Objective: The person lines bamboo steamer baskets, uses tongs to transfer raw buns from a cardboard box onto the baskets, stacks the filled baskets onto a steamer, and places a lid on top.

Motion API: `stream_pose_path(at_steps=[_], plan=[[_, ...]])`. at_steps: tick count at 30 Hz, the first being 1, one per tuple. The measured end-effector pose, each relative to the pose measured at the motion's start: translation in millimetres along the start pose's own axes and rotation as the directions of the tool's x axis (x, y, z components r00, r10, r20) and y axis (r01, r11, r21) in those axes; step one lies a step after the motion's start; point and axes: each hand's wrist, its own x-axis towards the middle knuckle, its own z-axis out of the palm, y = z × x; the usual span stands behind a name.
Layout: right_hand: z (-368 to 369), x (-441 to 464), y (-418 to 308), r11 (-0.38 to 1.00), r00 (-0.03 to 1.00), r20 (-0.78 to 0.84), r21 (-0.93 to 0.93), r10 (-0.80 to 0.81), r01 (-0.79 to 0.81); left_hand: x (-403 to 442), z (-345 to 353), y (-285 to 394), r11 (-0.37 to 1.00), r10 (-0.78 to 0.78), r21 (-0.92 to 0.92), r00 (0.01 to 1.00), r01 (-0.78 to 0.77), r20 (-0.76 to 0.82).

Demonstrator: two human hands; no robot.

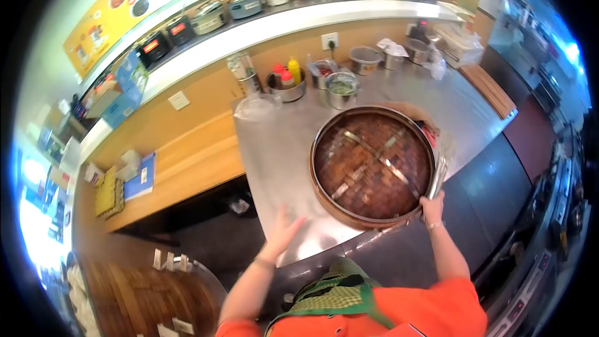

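A large round steamer (368, 168) with a brown woven lid, crossed by two pale strips, sits on the steel table (274, 168) near its front edge. At the steamer's right side, my right hand (432, 207) is closed round the handle of metal tongs (441, 171), whose far end points away from me. My left hand (284, 236) hovers by the table's front left edge, fingers spread and slightly blurred, holding nothing and apart from the steamer. A brown cloth (405, 111) lies partly hidden behind the steamer.
Behind the steamer stand a pot of greens (342, 89), a pan with squeeze bottles (288, 92) and a plastic tub (365, 60). A wooden board (489, 90) lies at the table's right. A wooden counter (193, 156) adjoins on the left; a round wooden lid (150, 293) is lower left.
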Motion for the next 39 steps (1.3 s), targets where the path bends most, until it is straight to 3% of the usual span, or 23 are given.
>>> stream_pose_path(at_steps=[2, 3, 6, 7, 9, 11, 13, 14, 15, 16, 19, 20, 22, 27, 28, 29, 31, 35, 37, 39], plan=[[-10.8, -22.8, 2.8, 0.997, 0.998, 0.036, -0.066, 0.045, -0.042, 30.6, 37.1, -41.9, 0.993, -0.089, -0.07, 0.994, 0.094, 0.064], [-15.4, -24.4, 2.9, 0.995, 0.994, 0.062, 0.025, -0.094, 0.093, 40.0, 49.7, -57.4, 0.987, -0.123, -0.093, 0.99, 0.129, 0.064], [-11.0, -32.1, -13.3, 0.928, 0.948, 0.233, 0.349, -0.218, 0.128, 34.9, 41.0, -74.4, 0.98, -0.147, -0.131, 0.989, 0.148, 0.018], [-7.8, -35.1, -24.3, 0.876, 0.931, 0.257, 0.469, -0.26, 0.115, 23.3, 31.6, -70.3, 0.994, -0.041, -0.103, 0.998, 0.035, -0.055], [-2.0, -36.8, -53.6, 0.944, 0.893, 0.358, 0.28, -0.273, 0.176, -11.1, 14.0, -32.2, 0.994, 0.099, -0.024, 0.973, -0.107, -0.207], [9.4, -40.2, -80.2, 0.831, 0.822, 0.422, 0.546, -0.383, 0.107, -55.7, -8.3, 18.7, 0.961, 0.252, -0.036, 0.925, -0.273, -0.286], [30.5, -75.8, -143.7, 0.768, 0.712, 0.474, 0.624, -0.519, 0.144, -96.9, -55.7, 50.3, 0.931, 0.364, 0.192, 0.825, -0.31, -0.433], [42.9, -96.7, -174.3, 0.722, 0.646, 0.479, 0.672, -0.594, 0.166, -115.1, -76.6, 54.5, 0.897, 0.437, 0.192, 0.741, -0.397, -0.51], [50.9, -122.9, -207.8, 0.674, 0.586, 0.471, 0.716, -0.659, 0.182, -143.3, -96.0, 74.2, 0.892, 0.448, 0.245, 0.679, -0.379, -0.581], [54.3, -154.0, -245.2, 0.612, 0.521, 0.47, 0.779, -0.712, 0.134, -182.3, -112.5, 99.4, 0.819, 0.557, 0.504, 0.589, -0.274, -0.585], [102.2, -218.3, -342.6, 0.395, 0.279, 0.367, 0.917, -0.888, 0.051, -279.2, -164.9, 137.7, 0.726, 0.677, 0.633, 0.437, -0.268, -0.592], [95.0, -256.9, -382.9, 0.462, 0.196, 0.444, 0.885, -0.874, 0.055, -313.0, -178.6, 152.5, 0.713, 0.684, 0.674, 0.405, -0.195, -0.606], [98.5, -327.8, -453.8, 0.459, 0.02, 0.458, 0.888, -0.888, 0.037, -364.1, -215.8, 163.9, 0.654, 0.752, 0.732, 0.268, -0.191, -0.602], [120.1, -510.5, -580.3, 0.423, -0.319, 0.421, 0.904, -0.849, 0.067, -475.9, -286.3, 183.6, 0.705, 0.697, 0.66, 0.077, -0.26, -0.713], [129.9, -545.8, -592.1, 0.468, -0.284, 0.476, 0.878, -0.832, 0.1, -491.4, -301.7, 179.0, 0.715, 0.676, 0.638, 0.05, -0.287, -0.735], [128.7, -578.7, -598.5, 0.466, -0.32, 0.47, 0.88, -0.823, 0.093, -505.8, -316.3, 171.5, 0.727, 0.652, 0.613, 0.029, -0.31, -0.758], [140.7, -631.3, -609.9, 0.439, -0.38, 0.513, 0.857, -0.77, 0.269, -530.2, -341.6, 151.7, 0.74, 0.607, 0.566, -0.002, -0.363, -0.795], [167.3, -690.6, -601.1, 0.216, -0.448, 0.414, 0.877, -0.792, 0.428, -553.2, -370.6, 105.6, 0.741, 0.547, 0.515, -0.059, -0.431, -0.835], [151.3, -698.3, -596.3, 0.202, -0.475, 0.413, 0.879, -0.777, 0.433, -551.5, -378.6, 90.8, 0.77, 0.561, 0.572, -0.127, -0.282, -0.818], [129.6, -694.1, -595.1, 0.34, -0.516, 0.511, 0.854, -0.687, 0.393, -543.1, -382.7, 82.8, 0.781, 0.624, 0.605, -0.222, 0.153, -0.749]])
